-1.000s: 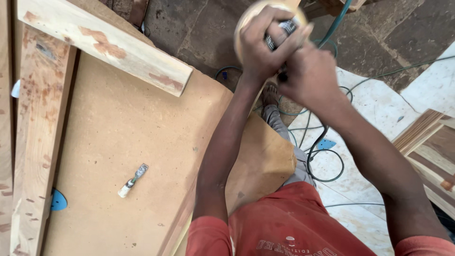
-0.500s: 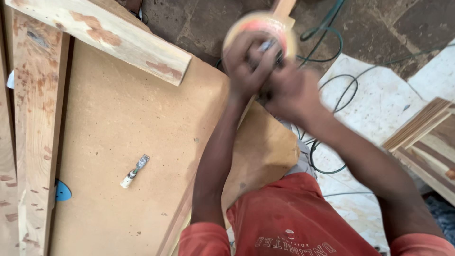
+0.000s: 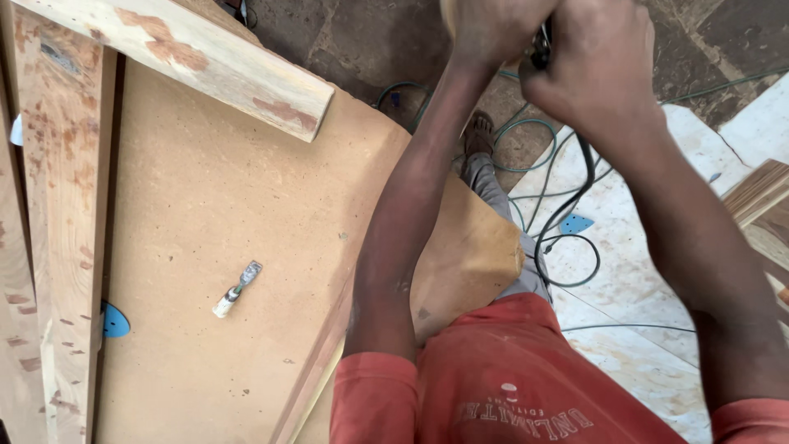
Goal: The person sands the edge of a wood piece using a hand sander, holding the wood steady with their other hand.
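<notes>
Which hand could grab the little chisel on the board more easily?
Probably the left hand: its arm is on the side of the board where the chisel lies. The right hand is farther off. Both grip a tool.

The person is wearing a faded red short-sleeved T-shirt [image 3: 526, 378], dusty, with pale printed lettering and a small white mark across the chest. Its sleeves are ending above the elbows, leaving both forearms bare up to the hands. Below the hands, a leg is showing in grey trousers [image 3: 497, 205], the foot [image 3: 479, 136] wearing a dark sandal.
</notes>
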